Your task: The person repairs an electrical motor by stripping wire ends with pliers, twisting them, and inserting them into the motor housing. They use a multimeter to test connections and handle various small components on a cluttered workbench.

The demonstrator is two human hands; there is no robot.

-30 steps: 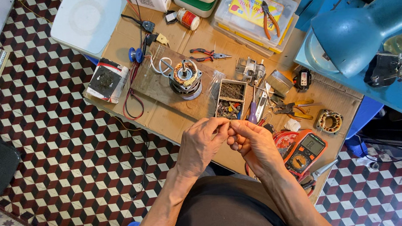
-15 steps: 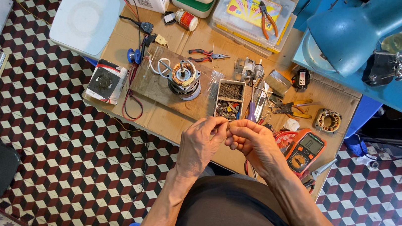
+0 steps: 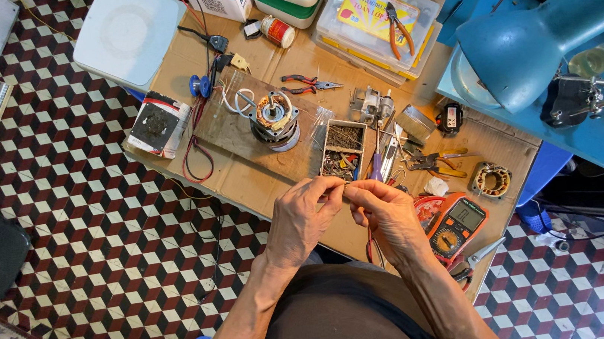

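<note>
Small part [image 3: 346, 185], too tiny to identify, sits pinched between your left hand [image 3: 300, 218] and right hand [image 3: 389, 216] fingertips, just above the near table [image 3: 243, 176] edge. Both hands closed on it. Looks light, thin, easy to drop, so grip near the ends. Parts box [image 3: 341, 150] just behind, multimeter [image 3: 457, 224] to your right.

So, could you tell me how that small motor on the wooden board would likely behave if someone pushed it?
The motor shows copper windings and a metal body, so it is probably heavy for its size. It stands on a flat end on the wooden board, so it would likely slide rather than roll.
</note>
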